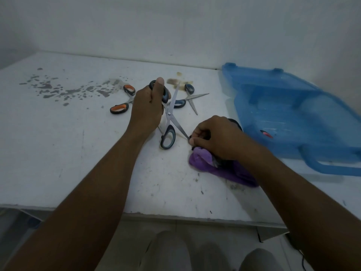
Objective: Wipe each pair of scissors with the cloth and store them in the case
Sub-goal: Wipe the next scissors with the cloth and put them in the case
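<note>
1. A view from a head-worn camera looks down at a white, stained table. A person is working on a pair of open scissors with grey-blue handles, held just above the table's middle.
2. The step in hand appears to be wiping one blade. To do it well, the cloth should likely be folded over the flat of the blade and drawn from pivot to tip. Fingers should stay off the cutting edge, and the other hand should keep the scissors steady.
3. The left hand has its fingers curled tightly round the upper handle, thumb raised. The lower handle hangs free.
4. The right hand has its fingers bunched together, pinching the tip of the lower blade. The purple cloth lies crumpled under this hand. Whether any cloth sits between the fingertips and the steel cannot be told.
5. Orange-handled scissors and blue-handled scissors lie farther back on the table, both open.
6. The blue case lies open to the right, with something small and red inside.
</note>
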